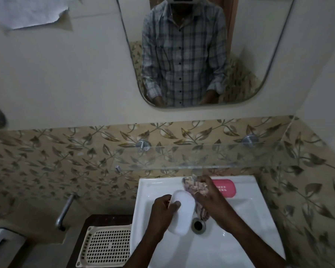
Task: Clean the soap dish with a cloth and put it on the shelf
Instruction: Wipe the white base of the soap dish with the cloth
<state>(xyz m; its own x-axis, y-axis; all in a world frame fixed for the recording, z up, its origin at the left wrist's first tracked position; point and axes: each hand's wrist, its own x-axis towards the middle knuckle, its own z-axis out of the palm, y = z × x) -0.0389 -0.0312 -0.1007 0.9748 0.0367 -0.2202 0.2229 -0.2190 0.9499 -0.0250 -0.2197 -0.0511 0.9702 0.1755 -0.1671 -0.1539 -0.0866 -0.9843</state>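
Observation:
Over the white sink (259, 225), my left hand (162, 211) holds a white oval soap dish (182, 215) by its left edge, tilted toward me. My right hand (211, 196) grips a bunched, patterned cloth (193, 187) pressed against the dish's right side, with part of the cloth hanging below the hand. A clear glass shelf (220, 157) runs along the tiled wall just above the sink, held by two metal brackets.
A pink oval piece (225, 187) lies on the sink's back right ledge. The drain (198, 225) sits below the dish. A cream perforated plastic basket (106, 246) stands left of the sink, with a metal pipe (65, 211) on the wall. A mirror (197, 51) hangs above.

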